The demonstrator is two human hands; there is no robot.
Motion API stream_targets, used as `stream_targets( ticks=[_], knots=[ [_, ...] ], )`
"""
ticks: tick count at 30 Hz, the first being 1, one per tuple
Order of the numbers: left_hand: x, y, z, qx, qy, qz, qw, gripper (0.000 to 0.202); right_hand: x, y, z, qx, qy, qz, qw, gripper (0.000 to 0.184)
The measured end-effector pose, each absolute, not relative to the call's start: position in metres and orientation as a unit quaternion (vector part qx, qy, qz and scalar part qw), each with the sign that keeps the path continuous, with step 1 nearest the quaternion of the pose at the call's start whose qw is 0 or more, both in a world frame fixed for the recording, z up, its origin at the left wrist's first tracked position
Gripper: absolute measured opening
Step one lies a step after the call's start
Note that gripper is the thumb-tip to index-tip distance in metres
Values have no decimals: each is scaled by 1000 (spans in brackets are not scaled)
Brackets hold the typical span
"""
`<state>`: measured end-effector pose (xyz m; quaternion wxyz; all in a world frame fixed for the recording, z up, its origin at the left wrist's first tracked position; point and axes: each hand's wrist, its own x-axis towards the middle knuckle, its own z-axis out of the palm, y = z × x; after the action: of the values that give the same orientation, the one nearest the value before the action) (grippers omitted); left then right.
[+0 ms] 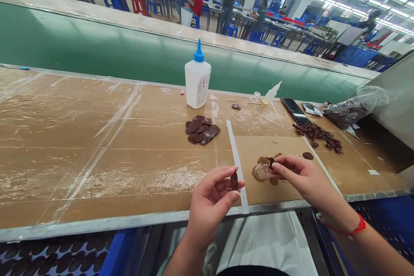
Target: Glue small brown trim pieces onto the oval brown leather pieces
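My left hand (pixel 211 198) holds a brown oval disc (pixel 234 180) on edge between its fingers, over the front of the workbench. Further right, my right hand (pixel 299 172) pinches a small dark brown piece (pixel 271 162) just above a patch of glue (pixel 259 173); the piece's exact shape is partly hidden by the fingertips. Beyond my left hand lies a pile of brown oval discs (pixel 202 130). A heap of small dark brown pieces (pixel 318 136) is spread out to the right of my right hand. One loose disc (pixel 308 155) rests just behind that hand.
A white bottle with a blue nozzle (pixel 197 82) stands behind the disc pile. Along the back are a small glue bottle (pixel 271 93), a phone (pixel 295 111) and a plastic bag (pixel 352 105). A green conveyor belt (pixel 129 51) runs beyond. Discs fill a blue tray (pixel 118 252) below left.
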<state>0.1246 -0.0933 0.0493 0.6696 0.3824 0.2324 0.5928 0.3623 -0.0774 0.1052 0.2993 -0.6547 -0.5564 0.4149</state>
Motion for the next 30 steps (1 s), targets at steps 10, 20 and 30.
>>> stream_targets(
  ticks=[10, 20, 30],
  knots=[
    [125, -95, 50, 385, 228, 595, 667, 32, 357, -77, 113, -671, -589, 366, 262, 44],
    [126, -94, 49, 380, 236, 597, 666, 32, 355, -77, 109, -679, -592, 337, 274, 43],
    [125, -96, 48, 381, 230, 603, 662, 33, 352, -80, 106, -673, -613, 297, 288, 36]
  ],
)
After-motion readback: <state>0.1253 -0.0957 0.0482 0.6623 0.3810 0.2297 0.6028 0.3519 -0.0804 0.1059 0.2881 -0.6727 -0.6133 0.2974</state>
